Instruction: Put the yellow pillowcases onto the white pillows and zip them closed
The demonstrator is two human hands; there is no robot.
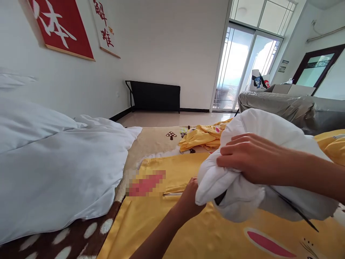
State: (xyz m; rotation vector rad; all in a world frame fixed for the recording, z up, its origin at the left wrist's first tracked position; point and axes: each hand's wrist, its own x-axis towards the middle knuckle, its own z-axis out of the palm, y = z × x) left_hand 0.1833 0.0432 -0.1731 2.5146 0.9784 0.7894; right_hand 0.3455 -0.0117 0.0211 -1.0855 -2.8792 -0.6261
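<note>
Bunched white padded bedding [258, 126], perhaps a pillow or quilt, fills the right side of the head view. My right hand [250, 156] is closed on its near end, fingers curled into the cloth. A dark patch shows in its folds. Below it lies a yellow fabric cover [151, 223] with rabbit prints and a partly visible zipper [172, 194]. My left hand [190, 198] is closed on the cover beside the zipper opening, touching or nearly touching the white bundle, which hides some of its fingers.
A large white quilt [81, 172] lies at left on a patterned brown and beige blanket [153, 138]. More crumpled yellow fabric [202, 136] lies beyond the cover. At the back right stands a plastic-wrapped sofa [280, 104]; a black folded frame [156, 96] leans by the far wall.
</note>
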